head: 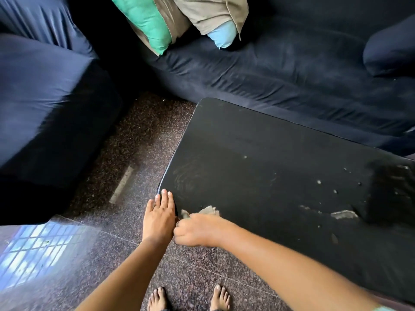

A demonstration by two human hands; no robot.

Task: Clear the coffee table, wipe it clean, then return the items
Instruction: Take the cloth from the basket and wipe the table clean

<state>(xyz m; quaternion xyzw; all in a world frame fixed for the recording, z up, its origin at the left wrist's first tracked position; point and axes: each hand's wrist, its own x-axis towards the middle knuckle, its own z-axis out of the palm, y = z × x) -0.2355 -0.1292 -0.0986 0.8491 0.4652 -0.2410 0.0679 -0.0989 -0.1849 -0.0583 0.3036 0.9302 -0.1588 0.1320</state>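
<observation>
Your right hand (195, 230) grips a crumpled grey cloth (210, 211) at the near-left edge of the scuffed, matte-black, round-cornered table (258, 142). Your left hand (158, 217) lies flat against that corner, fingers (165, 198) straight.

The only camera sits on my head and looks forward and steeply down, with a wide angle. It is near to my arms, which come in from the bottom edge. My left hand (158, 217) and my right hand (195, 231), which grips a cloth (210, 211), are in the lower middle of the frame. My bare feet (157, 298) show at the very bottom. The coffee table (258, 153) fills the right half, the floor (134, 142) the lower left, and the sofa (292, 70) lies farther off across the top.
</observation>
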